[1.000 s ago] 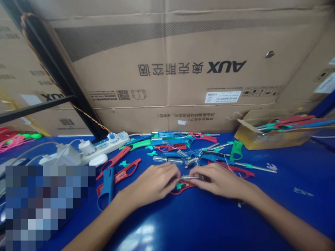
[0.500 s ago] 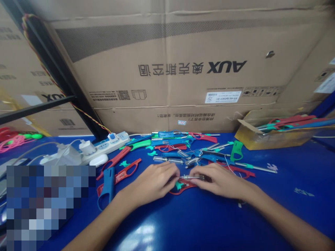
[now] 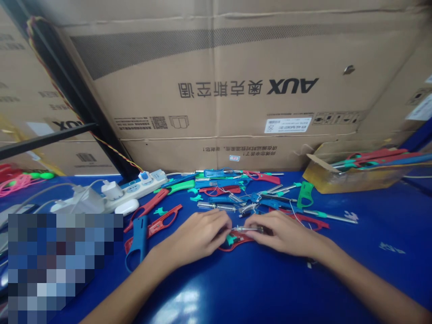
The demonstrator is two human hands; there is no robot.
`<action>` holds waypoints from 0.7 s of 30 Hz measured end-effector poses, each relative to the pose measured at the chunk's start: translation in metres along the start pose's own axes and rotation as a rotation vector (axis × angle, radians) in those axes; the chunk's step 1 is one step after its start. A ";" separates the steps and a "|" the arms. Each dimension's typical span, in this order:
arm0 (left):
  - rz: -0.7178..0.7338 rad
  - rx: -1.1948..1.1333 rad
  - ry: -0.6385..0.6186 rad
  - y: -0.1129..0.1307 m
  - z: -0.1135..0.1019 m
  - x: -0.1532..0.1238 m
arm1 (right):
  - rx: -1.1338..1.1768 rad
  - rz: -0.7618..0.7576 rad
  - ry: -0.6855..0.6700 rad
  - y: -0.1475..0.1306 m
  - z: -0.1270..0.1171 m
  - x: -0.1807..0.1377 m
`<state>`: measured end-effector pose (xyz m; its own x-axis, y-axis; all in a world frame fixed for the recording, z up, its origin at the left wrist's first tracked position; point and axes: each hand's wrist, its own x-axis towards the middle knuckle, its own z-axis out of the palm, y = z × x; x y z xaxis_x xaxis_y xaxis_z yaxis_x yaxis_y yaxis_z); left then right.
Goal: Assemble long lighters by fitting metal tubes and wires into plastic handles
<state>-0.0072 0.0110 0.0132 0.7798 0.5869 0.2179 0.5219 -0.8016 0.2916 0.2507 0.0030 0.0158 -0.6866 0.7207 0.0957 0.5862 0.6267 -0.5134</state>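
Note:
My right hand (image 3: 280, 229) pinches a small clear lighter fuel tank (image 3: 249, 229), which lies level between my two hands. My left hand (image 3: 205, 229) has its thumb and fingers closed at the tank's left end, on a small part too hidden to make out. Just below is a red lighter shell (image 3: 227, 248) with a green trigger piece (image 3: 231, 240) in it, partly covered by my fingers. Behind my hands lie more clear tanks (image 3: 216, 206) and a heap of blue, red and green gas lighter parts (image 3: 222, 183).
Left of my left arm lie a blue lighter shell (image 3: 139, 236) and a red shell (image 3: 165, 220). A white power strip (image 3: 135, 191) with chargers sits behind them. An open carton (image 3: 354, 180) holding lighters stands at the back right, before a large cardboard wall (image 3: 216, 108).

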 end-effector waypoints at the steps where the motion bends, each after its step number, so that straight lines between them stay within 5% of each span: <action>1: -0.003 -0.002 -0.003 0.000 0.000 0.000 | -0.004 -0.001 -0.001 0.000 0.000 0.000; 21: 0.021 0.014 -0.045 0.000 0.000 -0.001 | 0.035 -0.073 0.016 0.004 0.001 0.000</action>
<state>-0.0077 0.0110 0.0126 0.8053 0.5644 0.1814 0.5097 -0.8154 0.2745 0.2519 0.0053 0.0128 -0.7203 0.6779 0.1473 0.5189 0.6674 -0.5342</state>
